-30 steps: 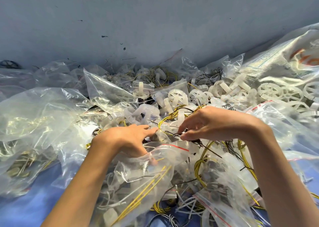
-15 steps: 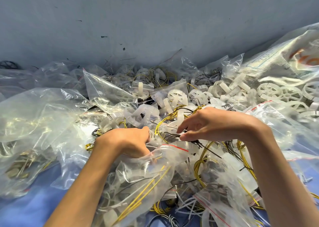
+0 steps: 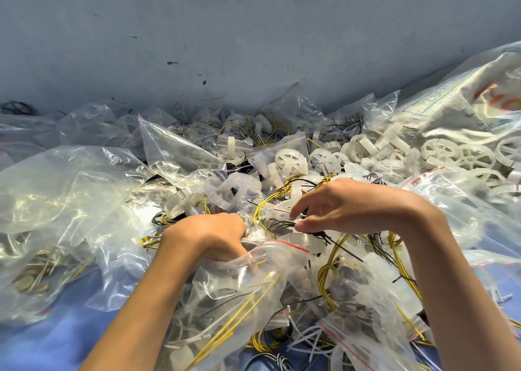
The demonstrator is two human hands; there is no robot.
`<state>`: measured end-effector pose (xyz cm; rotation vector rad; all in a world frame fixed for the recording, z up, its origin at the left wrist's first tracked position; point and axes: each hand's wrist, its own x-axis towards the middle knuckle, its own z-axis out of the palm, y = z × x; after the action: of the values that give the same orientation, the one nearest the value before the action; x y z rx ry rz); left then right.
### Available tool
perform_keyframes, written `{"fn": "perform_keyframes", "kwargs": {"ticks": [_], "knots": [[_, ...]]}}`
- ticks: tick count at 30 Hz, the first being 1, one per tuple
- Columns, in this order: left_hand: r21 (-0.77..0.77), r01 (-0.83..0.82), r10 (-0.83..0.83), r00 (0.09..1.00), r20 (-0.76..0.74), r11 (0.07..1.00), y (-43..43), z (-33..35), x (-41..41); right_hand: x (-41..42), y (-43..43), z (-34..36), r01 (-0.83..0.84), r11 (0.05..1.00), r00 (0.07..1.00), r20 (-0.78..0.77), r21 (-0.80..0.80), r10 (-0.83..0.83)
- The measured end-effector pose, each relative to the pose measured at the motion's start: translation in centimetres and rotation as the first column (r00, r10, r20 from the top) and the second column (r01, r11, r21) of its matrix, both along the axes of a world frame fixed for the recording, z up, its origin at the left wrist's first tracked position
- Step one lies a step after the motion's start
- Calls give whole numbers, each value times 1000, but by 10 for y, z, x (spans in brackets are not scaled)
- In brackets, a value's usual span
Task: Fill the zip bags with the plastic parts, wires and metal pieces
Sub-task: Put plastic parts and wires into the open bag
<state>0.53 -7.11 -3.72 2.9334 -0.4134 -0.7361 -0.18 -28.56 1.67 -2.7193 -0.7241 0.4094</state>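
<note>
My left hand [image 3: 208, 238] is gripping, fingers curled, the mouth of a crinkly clear zip bag with a red strip [image 3: 262, 280], lying mid-heap near the blue surface's [image 3: 50, 342] front edge. Just right of it, my right hand [image 3: 349, 210] is pinching thin black wires [image 3: 282, 223]. I am judging the film light and slippery, the wires springy and tangling: best bunched at their middle.
</note>
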Motion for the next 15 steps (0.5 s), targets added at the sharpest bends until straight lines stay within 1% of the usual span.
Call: {"fn": "perform_keyframes", "kwargs": {"ticks": [4, 5, 7, 8, 10, 13, 15], "knots": [[0, -3, 3, 997, 71, 1000, 1, 8, -4, -1, 2, 2, -11, 1000, 999, 51, 12, 10], [2, 16, -17, 993, 114, 1000, 3, 12, -6, -2, 2, 3, -16, 999, 997, 72, 31, 14], [-16, 75, -69, 973, 222, 997, 7, 24, -12, -4, 3, 6, -27, 993, 993, 120, 119, 13], [-51, 114, -96, 958, 270, 992, 9, 32, -16, -4, 4, 7, -35, 984, 989, 146, 173, 9], [-183, 213, -144, 934, 327, 960, 11, 46, -25, -4, 6, 8, -52, 962, 986, 168, 270, 6], [-417, 358, -187, 899, 396, 836, 6, 61, -35, -5, 9, 8, -70, 923, 991, 130, 379, 22], [-488, 405, -183, 879, 440, 773, 1, 63, -39, -7, 10, 8, -97, 890, 989, 140, 446, 37]]}}
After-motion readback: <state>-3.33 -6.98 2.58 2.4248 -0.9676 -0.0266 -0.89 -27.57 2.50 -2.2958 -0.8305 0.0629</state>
